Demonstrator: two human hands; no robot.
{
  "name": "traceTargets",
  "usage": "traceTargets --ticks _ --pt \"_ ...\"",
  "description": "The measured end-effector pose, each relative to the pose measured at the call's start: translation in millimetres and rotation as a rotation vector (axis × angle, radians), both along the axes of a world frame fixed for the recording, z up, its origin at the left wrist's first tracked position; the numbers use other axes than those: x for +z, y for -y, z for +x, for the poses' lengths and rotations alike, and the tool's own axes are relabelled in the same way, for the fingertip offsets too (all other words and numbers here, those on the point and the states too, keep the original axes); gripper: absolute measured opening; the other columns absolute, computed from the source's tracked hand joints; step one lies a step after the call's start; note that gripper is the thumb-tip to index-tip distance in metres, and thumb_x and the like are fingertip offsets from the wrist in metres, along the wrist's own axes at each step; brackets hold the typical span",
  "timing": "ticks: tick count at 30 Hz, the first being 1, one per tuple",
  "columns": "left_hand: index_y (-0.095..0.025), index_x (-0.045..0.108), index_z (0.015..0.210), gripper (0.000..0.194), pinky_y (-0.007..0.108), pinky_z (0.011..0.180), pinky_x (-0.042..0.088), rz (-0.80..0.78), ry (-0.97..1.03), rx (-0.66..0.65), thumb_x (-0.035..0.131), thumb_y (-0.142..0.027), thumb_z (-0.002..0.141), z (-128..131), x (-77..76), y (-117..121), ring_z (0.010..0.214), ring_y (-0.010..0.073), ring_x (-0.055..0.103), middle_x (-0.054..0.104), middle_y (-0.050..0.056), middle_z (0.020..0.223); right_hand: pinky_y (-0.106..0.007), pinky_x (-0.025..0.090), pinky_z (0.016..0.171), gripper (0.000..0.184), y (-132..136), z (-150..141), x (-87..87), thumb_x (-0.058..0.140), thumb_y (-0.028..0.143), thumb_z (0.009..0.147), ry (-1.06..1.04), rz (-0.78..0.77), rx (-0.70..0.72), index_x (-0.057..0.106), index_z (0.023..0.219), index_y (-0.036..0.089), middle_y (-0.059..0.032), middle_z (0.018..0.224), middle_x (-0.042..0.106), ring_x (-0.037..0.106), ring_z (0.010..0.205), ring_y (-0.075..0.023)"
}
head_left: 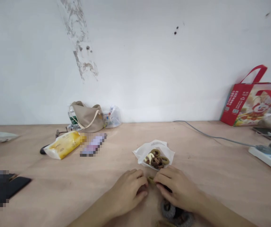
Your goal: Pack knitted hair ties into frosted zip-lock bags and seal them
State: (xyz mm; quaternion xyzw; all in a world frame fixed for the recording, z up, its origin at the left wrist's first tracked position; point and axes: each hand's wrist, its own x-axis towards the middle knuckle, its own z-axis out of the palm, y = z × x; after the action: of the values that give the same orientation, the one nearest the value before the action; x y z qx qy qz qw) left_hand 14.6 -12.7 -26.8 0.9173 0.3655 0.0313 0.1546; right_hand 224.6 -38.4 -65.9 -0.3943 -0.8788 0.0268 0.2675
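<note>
red bag [236,104] print unreadably small

The pale plywood worktop [216,176] runs to the wall, with a white plastic bag [142,154] lying near its front edge and a heap of brown, green and cream rings [155,158] on it, a grey-and-black tangle [176,214] just nearer. Toward the back stand a beige shoulder bag [87,118], a water bottle [72,115], a clear plastic bag [112,117] and a red gift bag [240,105], while a yellow packet [63,145], a blurred flat item [93,144], a white power strip [268,157] with its grey cable [211,136] and a blurred dark item [8,186] lie flat.
</note>
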Motion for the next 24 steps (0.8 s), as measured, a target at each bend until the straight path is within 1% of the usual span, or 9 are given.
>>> traceTargets --ticks 5,8,18,24 --pt "-0.019 0.062 0.087 0.007 0.032 0.083 0.043 0.004 -0.008 0.001 0.058 -0.015 0.083 0.7 2.3 0.8 0.094 0.0221 0.058 0.062 0.003 0.094 -0.029 0.040 0.071 0.015 -0.6 -0.6 -0.3 0.047 0.013 0.087 0.003 -0.015 0.001 0.059 0.089 0.021 -0.0024 0.084 0.065 0.057 0.077 -0.0173" --pt "-0.020 0.062 0.087 0.008 0.031 0.083 0.044 0.008 -0.006 -0.004 0.058 -0.015 0.082 1.0 4.2 0.9 0.093 0.0215 0.058 0.062 0.002 0.093 -0.029 0.040 0.073 0.016 -0.1 -0.9 -0.3 0.046 0.013 0.087 0.002 -0.023 0.001 0.059 0.089 0.021 -0.0026 0.086 0.065 0.057 0.079 -0.0176" --pt "-0.020 0.062 0.087 0.008 0.031 0.083 0.044 0.006 0.001 -0.010 0.057 -0.015 0.083 1.2 4.8 0.5 0.093 0.0216 0.058 0.061 0.002 0.093 -0.029 0.041 0.072 0.016 0.4 -1.0 0.9 0.046 0.012 0.087 0.005 -0.031 0.001 0.060 0.088 0.021 -0.0026 0.085 0.065 0.057 0.077 -0.0175" --pt "-0.021 0.062 0.090 0.009 0.032 0.086 0.044 0.005 -0.016 -0.016 0.058 -0.017 0.083 0.8 4.4 0.2 0.096 0.0223 0.057 0.062 0.003 0.097 -0.029 0.041 0.073 0.017 -0.5 -0.6 0.0 0.045 0.013 0.088 0.005 -0.040 0.012 0.060 0.089 0.021 -0.0026 0.085 0.066 0.057 0.078 -0.0175"
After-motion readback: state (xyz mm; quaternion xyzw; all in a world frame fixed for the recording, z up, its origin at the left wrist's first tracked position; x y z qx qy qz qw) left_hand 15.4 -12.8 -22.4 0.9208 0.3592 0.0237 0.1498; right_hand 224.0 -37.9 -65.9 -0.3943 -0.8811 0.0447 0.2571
